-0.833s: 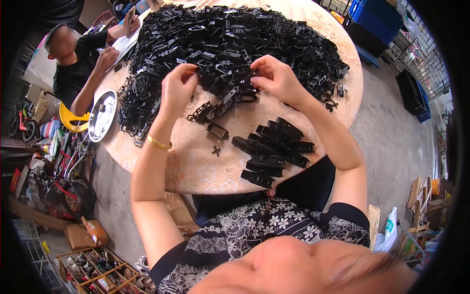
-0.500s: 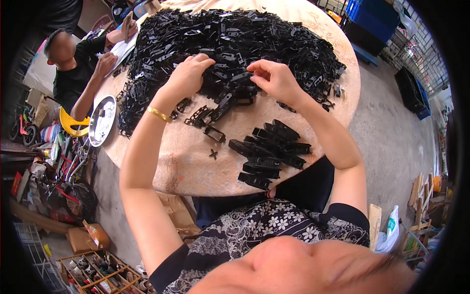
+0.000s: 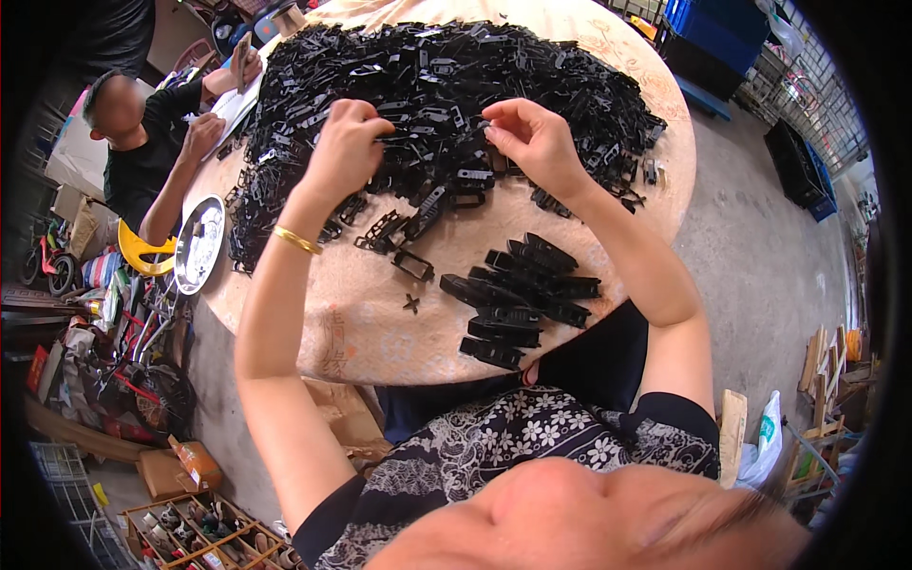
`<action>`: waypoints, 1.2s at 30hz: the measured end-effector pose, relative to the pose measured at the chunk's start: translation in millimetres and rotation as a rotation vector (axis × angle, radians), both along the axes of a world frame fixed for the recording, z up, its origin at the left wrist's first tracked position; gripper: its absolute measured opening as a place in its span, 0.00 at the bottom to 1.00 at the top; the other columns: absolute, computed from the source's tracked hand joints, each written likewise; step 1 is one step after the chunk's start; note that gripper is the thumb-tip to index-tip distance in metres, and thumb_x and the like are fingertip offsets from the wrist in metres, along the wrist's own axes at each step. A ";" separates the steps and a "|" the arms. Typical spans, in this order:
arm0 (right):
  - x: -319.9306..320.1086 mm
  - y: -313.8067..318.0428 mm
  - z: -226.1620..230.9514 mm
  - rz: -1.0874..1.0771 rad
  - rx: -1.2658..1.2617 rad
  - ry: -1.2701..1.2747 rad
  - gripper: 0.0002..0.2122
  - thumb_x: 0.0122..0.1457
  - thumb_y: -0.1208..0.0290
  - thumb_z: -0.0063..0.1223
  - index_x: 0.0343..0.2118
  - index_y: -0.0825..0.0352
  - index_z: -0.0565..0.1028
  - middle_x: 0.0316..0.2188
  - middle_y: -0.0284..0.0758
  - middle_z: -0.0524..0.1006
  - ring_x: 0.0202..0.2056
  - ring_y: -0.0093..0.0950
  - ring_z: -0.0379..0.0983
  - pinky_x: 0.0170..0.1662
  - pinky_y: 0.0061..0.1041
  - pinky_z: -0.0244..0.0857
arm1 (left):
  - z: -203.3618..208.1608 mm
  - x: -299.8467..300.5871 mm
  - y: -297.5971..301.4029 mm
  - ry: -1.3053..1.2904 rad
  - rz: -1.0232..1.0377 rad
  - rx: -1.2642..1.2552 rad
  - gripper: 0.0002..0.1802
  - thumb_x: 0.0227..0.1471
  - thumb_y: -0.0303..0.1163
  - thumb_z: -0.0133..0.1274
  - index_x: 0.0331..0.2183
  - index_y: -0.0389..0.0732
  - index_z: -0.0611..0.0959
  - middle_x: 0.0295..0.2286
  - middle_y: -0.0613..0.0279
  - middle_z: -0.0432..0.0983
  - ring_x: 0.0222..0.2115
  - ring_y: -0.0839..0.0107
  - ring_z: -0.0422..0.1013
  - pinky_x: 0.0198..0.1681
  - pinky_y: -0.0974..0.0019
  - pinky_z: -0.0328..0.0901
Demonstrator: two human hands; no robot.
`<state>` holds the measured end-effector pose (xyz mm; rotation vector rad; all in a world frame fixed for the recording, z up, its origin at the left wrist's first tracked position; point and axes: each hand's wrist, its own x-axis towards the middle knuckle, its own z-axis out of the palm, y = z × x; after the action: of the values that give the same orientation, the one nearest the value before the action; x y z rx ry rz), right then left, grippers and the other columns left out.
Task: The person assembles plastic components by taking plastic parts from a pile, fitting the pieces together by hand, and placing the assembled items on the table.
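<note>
A broad heap of small black plastic parts (image 3: 446,71) covers the far side of the cloth-covered table (image 3: 313,323). At the heap's near left edge is my left hand (image 3: 344,147), its fingers curled in; what they hold, if anything, is hidden. My right hand (image 3: 537,144) hovers over the heap's near right part, thumb and forefinger pinched around something too small to name. Between my arms lie several loose pieces, among them a black rectangular frame (image 3: 413,265) and a small black cross-shaped piece (image 3: 410,304). Closer to me, longer black parts (image 3: 518,299) lie grouped in rows.
A person (image 3: 142,142) sits at the left with a pen and paper. Beside them are a round metal tray (image 3: 200,244) and a yellow chair (image 3: 142,252). Blue and black crates (image 3: 803,171) stand on the floor at right; a shoe rack (image 3: 209,532) is at lower left.
My left hand has shifted left and slightly toward me, away from the right hand. My right hand has moved slightly; its thumb and forefinger remain pinched.
</note>
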<state>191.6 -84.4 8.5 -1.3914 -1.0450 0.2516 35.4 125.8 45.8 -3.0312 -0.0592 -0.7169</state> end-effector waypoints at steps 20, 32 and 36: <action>-27.1 -3.6 6.1 0.032 0.161 -0.113 0.07 0.50 0.78 0.58 0.33 0.68 0.76 0.27 0.30 0.77 0.27 0.14 0.71 0.32 0.15 0.66 | -23.5 1.3 -50.0 -0.177 0.155 -1.350 0.15 0.54 0.30 0.49 0.42 0.32 0.75 0.32 0.63 0.71 0.33 0.79 0.69 0.34 0.77 0.67; -29.2 -3.8 5.8 0.051 0.170 -0.132 0.08 0.51 0.78 0.57 0.35 0.68 0.75 0.28 0.31 0.77 0.28 0.15 0.71 0.32 0.16 0.66 | -18.5 -1.5 -65.5 -0.367 0.015 -0.097 0.14 0.47 0.21 0.50 0.40 0.38 0.73 0.31 0.57 0.69 0.35 0.61 0.64 0.40 0.63 0.61; -26.9 -4.9 10.5 0.375 0.034 0.184 0.14 0.52 0.79 0.55 0.42 0.70 0.71 0.27 0.30 0.75 0.30 0.15 0.70 0.36 0.16 0.66 | -12.7 -2.9 -72.3 -0.205 0.073 -0.950 0.10 0.56 0.28 0.43 0.41 0.36 0.71 0.30 0.59 0.70 0.29 0.69 0.68 0.32 0.69 0.65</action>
<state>164.7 -89.3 19.0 -1.1109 -1.1446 0.6217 32.5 53.5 33.1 -3.7453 -0.6980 -1.2890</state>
